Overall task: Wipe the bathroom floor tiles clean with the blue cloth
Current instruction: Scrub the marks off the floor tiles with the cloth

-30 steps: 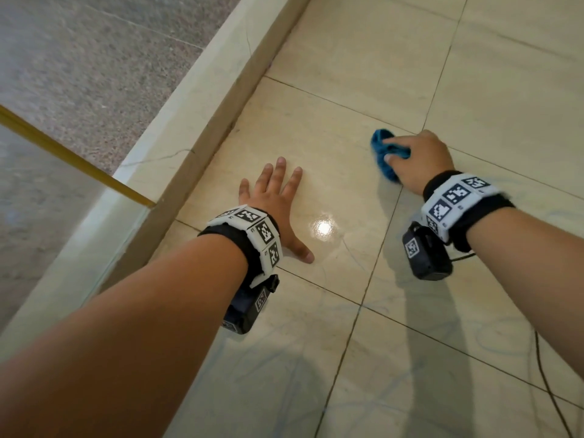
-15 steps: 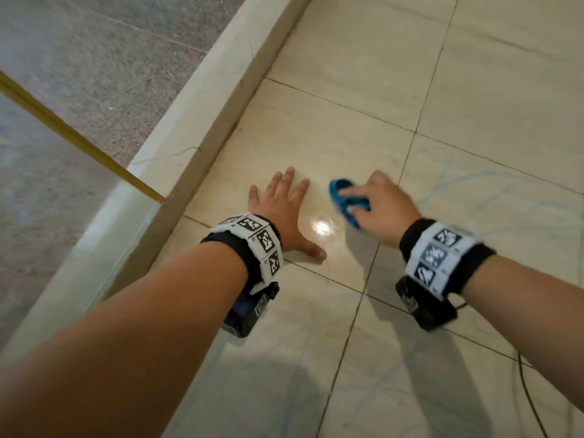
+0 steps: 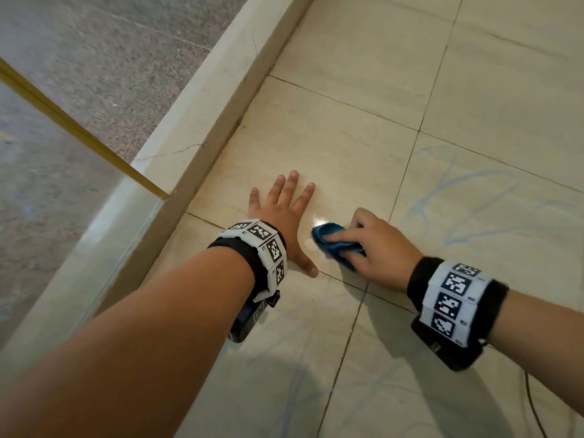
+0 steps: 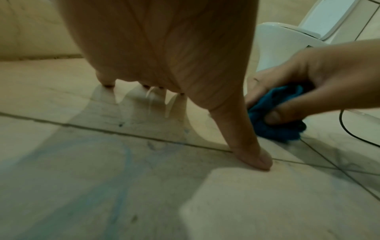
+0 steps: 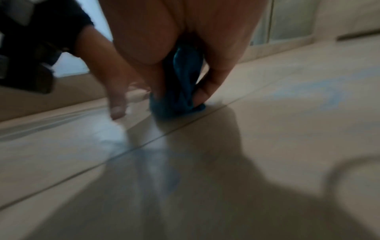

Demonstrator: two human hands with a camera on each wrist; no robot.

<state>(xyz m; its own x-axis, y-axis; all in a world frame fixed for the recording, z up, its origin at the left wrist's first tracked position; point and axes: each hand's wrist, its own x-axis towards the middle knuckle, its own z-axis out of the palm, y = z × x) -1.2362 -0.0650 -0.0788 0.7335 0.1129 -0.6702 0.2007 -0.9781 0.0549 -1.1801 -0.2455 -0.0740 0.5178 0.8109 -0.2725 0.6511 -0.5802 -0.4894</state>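
No readable brand or writing anywhere, just black-and-white square code tags on the white wristbands (image 3: 264, 248), which sit over black fuzzy cuffs. Starting at 9 o'clock in the head view there's a speckled grey stone surface with a thin gold strip (image 3: 72, 131) running across it, then a raised cream marble curb (image 3: 202, 121) with a hairline crack, running diagonally up toward 12. The floor (image 3: 363, 58) is big glossy beige square tiles with thin dark grout lines and a bright glare spot near the middle. The left hand (image 3: 281, 213) is flat on a tile, fingers spread and straight, thumb tip pressing right by a grout line, holding nothing. Just to its right, around 3 o'clock from it, the cloth (image 3: 331, 240) is a bunched-up wad of soft blue terry-looking fabric pressed on the tile, near the left thumb but not touching it. The right hand (image 3: 379, 245) grips it, fingers curled over the top and thumb pinching the side. Faint blue scribble marks (image 3: 442, 191) loop over the tile at 2 o'clock and the ones nearest the camera. The left wrist view catches a smooth white ceramic fixture (image 4: 287, 42) behind the right hand, plus a thin black cable (image 4: 349, 129).
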